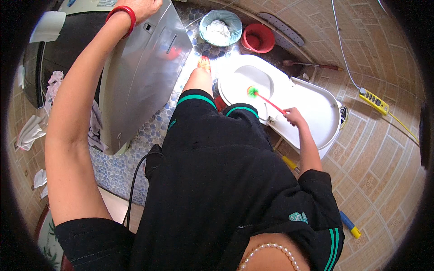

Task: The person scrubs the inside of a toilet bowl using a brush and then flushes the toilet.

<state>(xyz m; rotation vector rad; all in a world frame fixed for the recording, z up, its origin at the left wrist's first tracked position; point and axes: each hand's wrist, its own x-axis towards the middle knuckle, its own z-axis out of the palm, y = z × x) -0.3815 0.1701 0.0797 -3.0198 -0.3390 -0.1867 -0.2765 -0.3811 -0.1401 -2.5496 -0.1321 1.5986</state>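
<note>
My right hand is closed around the red handle of a toilet brush. Its green and orange bristle head is over the bowl of a white toilet, whose lid is raised. Whether the bristles touch the porcelain cannot be made out. At the top edge of the view, my left hand, with a red bangle at the wrist, is at the upper corner of a grey washing machine. Its fingers are partly cut off, so its grip is unclear.
Beyond the toilet stand a lined waste bin with white paper inside and a red bucket. A long-handled brush lies along the wall. A yellow power strip hangs by the tiled wall. Cloths droop beside the machine.
</note>
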